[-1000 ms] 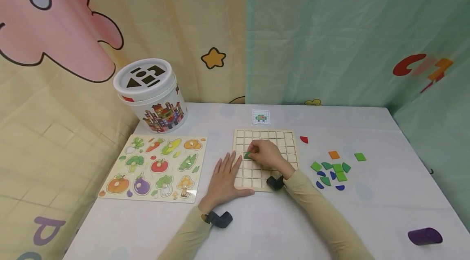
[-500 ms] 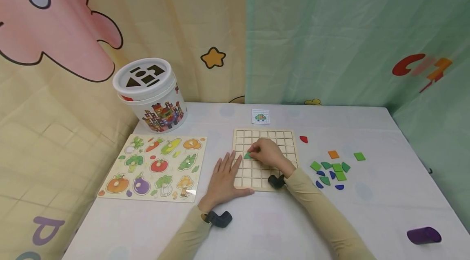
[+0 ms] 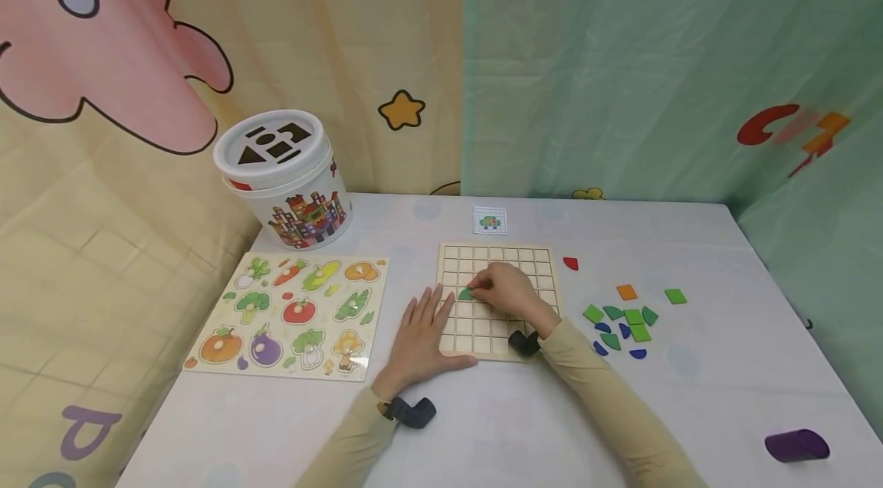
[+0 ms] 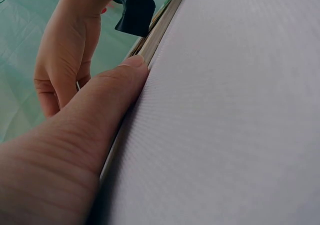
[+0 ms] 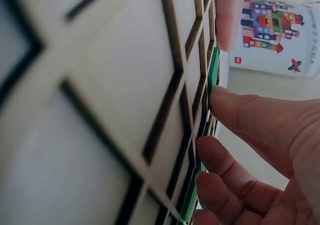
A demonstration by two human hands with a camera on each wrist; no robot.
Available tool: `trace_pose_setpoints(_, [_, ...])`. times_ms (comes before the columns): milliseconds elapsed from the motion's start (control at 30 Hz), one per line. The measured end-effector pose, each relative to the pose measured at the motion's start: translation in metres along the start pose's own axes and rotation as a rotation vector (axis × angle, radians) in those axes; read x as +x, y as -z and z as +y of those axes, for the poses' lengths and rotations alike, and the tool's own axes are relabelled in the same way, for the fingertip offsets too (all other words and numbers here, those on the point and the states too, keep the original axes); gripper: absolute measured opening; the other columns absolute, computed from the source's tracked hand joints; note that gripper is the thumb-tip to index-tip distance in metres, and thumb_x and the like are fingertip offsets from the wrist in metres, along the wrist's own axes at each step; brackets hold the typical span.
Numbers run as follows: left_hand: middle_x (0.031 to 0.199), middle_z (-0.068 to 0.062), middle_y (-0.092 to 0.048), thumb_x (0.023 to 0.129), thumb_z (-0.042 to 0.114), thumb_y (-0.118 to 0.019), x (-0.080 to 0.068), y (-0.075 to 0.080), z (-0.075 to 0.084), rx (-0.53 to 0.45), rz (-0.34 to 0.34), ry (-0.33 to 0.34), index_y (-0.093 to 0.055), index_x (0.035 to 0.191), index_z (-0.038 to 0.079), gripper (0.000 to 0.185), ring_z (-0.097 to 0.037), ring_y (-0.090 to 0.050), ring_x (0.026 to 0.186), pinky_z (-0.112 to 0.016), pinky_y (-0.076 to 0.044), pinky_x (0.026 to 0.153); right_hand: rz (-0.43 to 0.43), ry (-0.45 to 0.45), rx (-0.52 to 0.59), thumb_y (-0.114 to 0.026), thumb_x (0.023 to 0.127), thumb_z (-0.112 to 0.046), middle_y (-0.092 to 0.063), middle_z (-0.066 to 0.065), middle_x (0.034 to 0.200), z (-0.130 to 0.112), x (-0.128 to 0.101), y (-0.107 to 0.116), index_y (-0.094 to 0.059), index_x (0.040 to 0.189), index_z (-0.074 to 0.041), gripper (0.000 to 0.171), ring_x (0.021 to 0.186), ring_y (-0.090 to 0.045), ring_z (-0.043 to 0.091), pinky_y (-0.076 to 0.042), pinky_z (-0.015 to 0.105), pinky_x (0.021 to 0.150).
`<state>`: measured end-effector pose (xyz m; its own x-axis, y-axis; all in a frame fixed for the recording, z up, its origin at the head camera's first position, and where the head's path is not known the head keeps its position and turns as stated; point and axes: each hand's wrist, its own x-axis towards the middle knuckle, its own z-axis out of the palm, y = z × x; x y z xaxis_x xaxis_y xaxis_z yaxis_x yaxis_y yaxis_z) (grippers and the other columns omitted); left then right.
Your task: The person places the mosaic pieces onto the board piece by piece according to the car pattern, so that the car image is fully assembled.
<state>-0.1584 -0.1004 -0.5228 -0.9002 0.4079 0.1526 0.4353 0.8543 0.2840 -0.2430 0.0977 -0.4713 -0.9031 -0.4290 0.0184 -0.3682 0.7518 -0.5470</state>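
From my end, the head view put the green piece (image 3: 465, 294) at nine o'clock from the right hand (image 3: 507, 293), at its very fingertips, over the gridded board (image 3: 476, 327); I couldn't tell whether it was fully seated in a square. The right hand was curled, thumb and forefinger seeming to pinch the piece's edge. The left hand (image 3: 421, 336) was spread, forefinger over the board's nine o'clock edge, thumb against the six o'clock edge. From that hand the piece lay towards two o'clock, just beyond the fingertips; the right was nearer, touching it. I judged that everything turned on how the piece sat against the grid lines. It showed no clear long axis, and the fingertips covered part of its outline. More green showed beneath the curled fingers in the right wrist view, but I couldn't count pieces there. The squares under the right palm were hidden, and the drawing on the card (image 3: 490, 221), at twelve o'clock from the board, was too small to make out fully.
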Motion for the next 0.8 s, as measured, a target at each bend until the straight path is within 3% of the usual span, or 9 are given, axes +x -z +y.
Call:
trace_pose_setpoints(200, [0.157, -0.012, -0.01, 0.071, 0.08, -0.054, 0.0, 0.0, 0.001, -0.004, -0.003, 0.004, -0.02, 0.152, 0.011, 0.112, -0.028, -0.005, 0.143, -0.043, -0.003, 0.114, 0.002, 0.078, 0.014, -0.071, 0.086, -0.02, -0.067, -0.004, 0.087, 0.005, -0.008, 0.001, -0.076, 0.099, -0.012, 0.016, 0.068, -0.051, 0.01, -0.045, 0.029, 0.062])
trace_pose_setpoints(433, [0.157, -0.012, -0.01, 0.071, 0.08, -0.054, 0.0, 0.0, 0.001, 0.002, -0.007, 0.007, -0.019, 0.152, 0.011, 0.112, -0.028, -0.004, 0.143, -0.043, -0.003, 0.114, 0.075, 0.131, 0.003, -0.07, 0.088, -0.022, -0.059, -0.007, 0.081, 0.011, -0.027, 0.014, -0.074, 0.099, -0.012, 0.015, 0.066, -0.049, 0.009, -0.045, 0.027, 0.059])
trace_pose_setpoints(633, [0.158, -0.011, -0.009, 0.071, 0.079, -0.055, 0.001, 0.001, 0.001, -0.002, -0.017, 0.011, -0.019, 0.152, 0.011, 0.112, -0.028, -0.003, 0.143, -0.042, -0.002, 0.114, 0.125, 0.084, 0.037, -0.071, 0.087, -0.02, -0.06, -0.007, 0.079, 0.027, -0.048, 0.031, -0.074, 0.097, -0.01, 0.014, 0.063, -0.047, 0.011, -0.042, 0.028, 0.055])
trace_pose_setpoints(800, [0.157, -0.013, -0.01, 0.071, 0.078, -0.056, 0.0, 0.001, 0.002, -0.012, -0.004, 0.002, -0.021, 0.152, 0.009, 0.112, -0.03, -0.005, 0.143, -0.045, -0.004, 0.114, 0.172, -0.043, 0.027, -0.069, 0.088, -0.021, -0.064, -0.001, 0.083, 0.049, -0.069, 0.048, -0.074, 0.097, -0.009, 0.016, 0.064, -0.049, 0.013, -0.041, 0.029, 0.053])
